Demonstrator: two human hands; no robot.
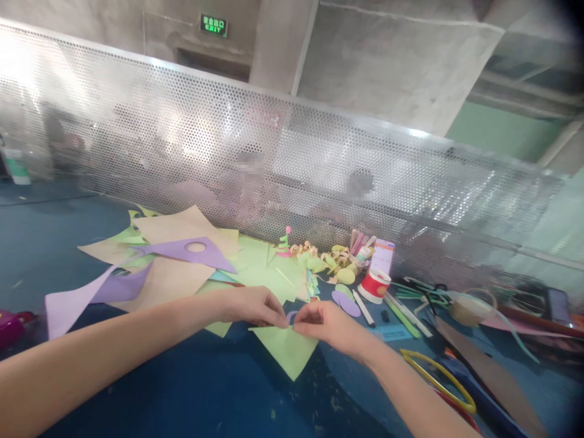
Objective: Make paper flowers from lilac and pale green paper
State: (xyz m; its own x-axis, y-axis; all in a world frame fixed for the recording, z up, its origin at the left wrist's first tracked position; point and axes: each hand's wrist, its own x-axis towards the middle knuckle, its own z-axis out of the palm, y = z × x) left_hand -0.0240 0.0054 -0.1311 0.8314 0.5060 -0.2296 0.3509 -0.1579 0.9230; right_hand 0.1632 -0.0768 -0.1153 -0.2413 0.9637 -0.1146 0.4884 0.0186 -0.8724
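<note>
My left hand (254, 306) and my right hand (325, 323) meet fingertip to fingertip over the blue table (182, 389). Both hands are pinched shut on a thin pale-green paper strip (274, 327) that runs between them. A small purple paper curl (292, 316) shows just behind the fingertips. Under the hands lies a light-green paper sheet (287, 353) with a pointed corner toward me.
Tan, purple and green paper scraps (177, 255) are piled at the left back. A red-and-white tape roll (374, 286), pens, small paper shapes (337, 261), scissors (429, 292) and a yellow ring (438, 377) lie at the right. A perforated metal screen (292, 158) stands behind the table.
</note>
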